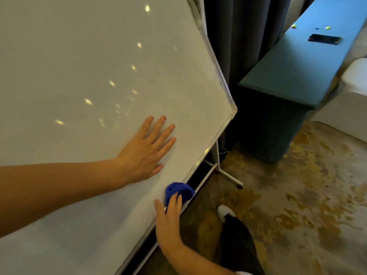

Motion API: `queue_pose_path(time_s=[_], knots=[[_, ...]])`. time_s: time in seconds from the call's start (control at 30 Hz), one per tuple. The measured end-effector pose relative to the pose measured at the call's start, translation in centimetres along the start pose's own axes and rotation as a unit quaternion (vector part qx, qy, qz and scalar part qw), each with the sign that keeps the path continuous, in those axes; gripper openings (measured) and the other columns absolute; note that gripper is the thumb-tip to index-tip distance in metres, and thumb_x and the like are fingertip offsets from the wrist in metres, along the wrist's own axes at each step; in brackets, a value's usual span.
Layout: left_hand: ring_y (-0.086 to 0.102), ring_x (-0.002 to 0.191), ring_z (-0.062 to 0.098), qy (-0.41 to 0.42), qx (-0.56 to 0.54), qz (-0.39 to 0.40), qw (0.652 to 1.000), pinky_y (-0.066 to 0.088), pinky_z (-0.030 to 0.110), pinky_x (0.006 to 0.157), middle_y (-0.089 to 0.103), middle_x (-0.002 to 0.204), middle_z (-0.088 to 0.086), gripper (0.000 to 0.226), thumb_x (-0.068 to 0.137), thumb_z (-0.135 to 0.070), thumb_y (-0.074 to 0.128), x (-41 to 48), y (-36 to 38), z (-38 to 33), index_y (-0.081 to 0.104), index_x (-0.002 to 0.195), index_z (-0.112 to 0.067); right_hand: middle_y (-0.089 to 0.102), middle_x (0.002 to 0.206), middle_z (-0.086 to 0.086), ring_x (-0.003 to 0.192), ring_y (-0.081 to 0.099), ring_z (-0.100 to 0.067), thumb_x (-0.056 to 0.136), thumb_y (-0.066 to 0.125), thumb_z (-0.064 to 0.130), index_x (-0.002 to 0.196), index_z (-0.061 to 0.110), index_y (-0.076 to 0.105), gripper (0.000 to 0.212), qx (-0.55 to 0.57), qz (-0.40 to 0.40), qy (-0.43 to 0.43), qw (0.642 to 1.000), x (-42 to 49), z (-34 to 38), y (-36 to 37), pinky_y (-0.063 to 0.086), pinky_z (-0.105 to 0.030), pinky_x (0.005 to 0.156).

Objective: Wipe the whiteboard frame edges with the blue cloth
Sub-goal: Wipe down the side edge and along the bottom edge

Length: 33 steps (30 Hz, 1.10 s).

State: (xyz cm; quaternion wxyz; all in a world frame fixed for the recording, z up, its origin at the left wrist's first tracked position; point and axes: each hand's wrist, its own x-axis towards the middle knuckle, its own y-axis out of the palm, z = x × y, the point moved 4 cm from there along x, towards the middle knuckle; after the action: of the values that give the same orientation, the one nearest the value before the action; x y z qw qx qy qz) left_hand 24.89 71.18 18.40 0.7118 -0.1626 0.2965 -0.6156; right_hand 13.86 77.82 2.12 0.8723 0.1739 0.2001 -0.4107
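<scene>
A large whiteboard [99, 66] on a stand fills the left of the head view, tilted in the picture. Its pale metal frame edge [210, 149] runs along the bottom right side to a rounded corner. My left hand [147, 151] lies flat on the board surface, fingers spread, holding nothing. My right hand [168, 221] grips a bunched blue cloth [179, 190] and presses it against the lower frame edge. Part of the cloth is hidden under my fingers.
A teal-covered bench [294, 76] stands right of the board, with a black phone [324, 39] and small coloured bits on top. Dark curtains [238, 36] hang behind. The board's white stand leg [228, 175] reaches onto the patterned carpet. My shoe [225, 212] is below.
</scene>
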Motion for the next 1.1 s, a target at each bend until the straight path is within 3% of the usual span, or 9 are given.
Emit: queue_pose_path(time_s=[0.1,0.23,0.4,0.47,0.57,0.67,0.87,0.97,1.1], knots=[[-0.025,0.139,0.054,-0.017,-0.026,-0.004,1.0,-0.015,0.068,0.112,-0.02,0.158,0.026,0.08,0.095,-0.057,0.018,-7.5,1.0,-2.2,-0.01,0.152,-0.01,0.016,0.161,-0.001,0.133,0.026,-0.007,0.096,0.052,0.039,0.152,0.023,0.021,0.066,0.08,-0.022,-0.028,0.996,0.6,-0.1,-0.8,0.026,-0.03,0.11],[-0.026,0.141,0.049,-0.011,-0.059,0.004,0.998,-0.013,0.063,0.115,-0.021,0.158,0.023,0.074,0.097,-0.054,0.017,-16.4,1.6,-2.9,-0.011,0.153,-0.014,0.055,0.133,-0.013,0.121,0.052,-0.031,0.095,0.049,0.033,0.132,0.02,0.05,0.04,0.134,-0.083,-0.031,0.987,2.5,2.0,-3.0,0.039,-0.055,0.107],[-0.02,0.144,0.045,-0.048,-0.092,-0.002,0.995,-0.011,0.06,0.117,-0.016,0.16,0.021,0.072,0.098,-0.05,0.023,-24.1,1.9,-2.6,-0.006,0.154,-0.015,0.006,0.163,-0.014,0.149,0.006,-0.025,0.098,0.028,0.048,0.152,0.009,0.015,0.068,-0.053,-0.05,-0.042,0.996,-5.1,-3.3,4.2,0.005,-0.033,0.122],[-0.021,0.144,0.044,-0.054,-0.095,0.001,0.994,-0.013,0.059,0.117,-0.018,0.16,0.021,0.073,0.098,-0.049,0.025,-25.6,2.1,-3.1,-0.007,0.154,-0.014,-0.002,0.164,-0.003,0.149,0.004,-0.018,0.095,0.042,0.054,0.154,0.02,0.005,0.077,-0.051,-0.015,0.018,0.998,-10.8,-7.9,8.0,0.012,-0.023,0.113],[-0.019,0.145,0.045,-0.064,-0.1,-0.005,0.993,-0.012,0.059,0.117,-0.015,0.16,0.022,0.074,0.097,-0.048,0.027,-27.6,2.8,-3.3,-0.004,0.154,-0.012,0.01,0.163,-0.002,0.148,0.016,-0.021,0.091,0.053,0.053,0.153,0.024,0.012,0.08,-0.035,0.052,0.046,0.997,-15.1,-11.3,10.9,0.019,-0.033,0.118],[-0.016,0.145,0.046,-0.064,-0.09,-0.012,0.994,-0.011,0.059,0.118,-0.011,0.161,0.024,0.074,0.097,-0.047,0.029,-29.2,3.7,-3.6,-0.002,0.154,-0.01,0.034,0.151,-0.003,0.141,0.032,-0.031,0.091,0.054,0.043,0.143,0.02,0.033,0.06,0.03,0.005,0.042,0.999,-10.4,-9.8,9.0,0.027,-0.053,0.116],[-0.018,0.144,0.05,-0.051,-0.07,-0.02,0.996,-0.012,0.06,0.117,-0.012,0.16,0.027,0.075,0.097,-0.048,0.023,-31.1,4.5,-5.4,-0.006,0.152,-0.005,0.013,0.162,-0.008,0.147,0.019,-0.024,0.097,0.05,0.036,0.153,0.017,0.01,0.073,0.005,-0.124,-0.05,0.991,-7.5,-7.6,8.7,0.016,-0.046,0.122],[-0.017,0.143,0.051,-0.056,-0.063,-0.03,0.996,-0.012,0.061,0.117,-0.012,0.159,0.028,0.074,0.097,-0.046,0.022,-32.3,5.2,-6.0,-0.005,0.152,-0.004,-0.005,0.164,0.002,0.148,0.007,-0.018,0.094,0.05,0.046,0.153,0.023,-0.003,0.082,-0.036,-0.054,0.029,0.997,-13.8,-13.8,13.0,0.009,-0.03,0.114],[-0.019,0.143,0.051,-0.053,-0.055,-0.03,0.997,-0.014,0.06,0.116,-0.015,0.158,0.028,0.073,0.098,-0.046,0.021,-35.3,6.0,-6.3,-0.007,0.152,-0.005,0.008,0.163,0.001,0.148,0.013,-0.019,0.093,0.056,0.042,0.153,0.028,0.01,0.077,-0.023,0.001,0.034,0.999,-19.8,-17.7,16.5,0.014,-0.037,0.12]])
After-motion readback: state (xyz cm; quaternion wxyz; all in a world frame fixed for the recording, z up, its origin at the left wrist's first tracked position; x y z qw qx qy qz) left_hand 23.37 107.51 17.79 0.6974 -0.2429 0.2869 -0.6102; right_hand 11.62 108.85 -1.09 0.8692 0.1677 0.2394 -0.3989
